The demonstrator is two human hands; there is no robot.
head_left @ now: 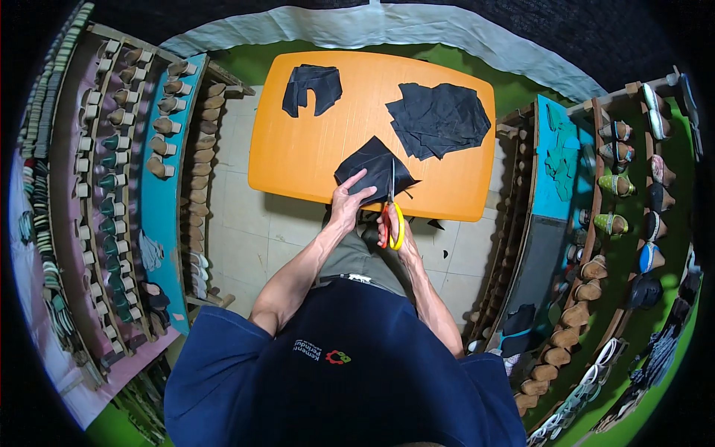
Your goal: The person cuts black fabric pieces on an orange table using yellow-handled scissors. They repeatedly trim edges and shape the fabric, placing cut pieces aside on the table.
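A piece of black sheet material (pixel 370 165) lies at the near edge of the orange table, one corner pointing away from me. My left hand (pixel 347 200) is on its near left part, fingers over the top; the thumb's grip underneath is hidden. In my right hand (pixel 406 237) is a pair of scissors (pixel 397 226) with red and yellow handles. Its blades point away from me and lie against the right part of the black piece. Farther right sits a pile of black pieces (pixel 441 119). At the far left is a cut black piece (pixel 313 88) with a notch.
The orange table (pixel 275 149) stands in front of me. Racks of shoes (pixel 119 164) and shoe lasts line the left side. On the right, more shelves hold shoes (pixel 614 184) and green scraps (pixel 560 153). Small dark scraps (pixel 445 254) lie on the tiled floor.
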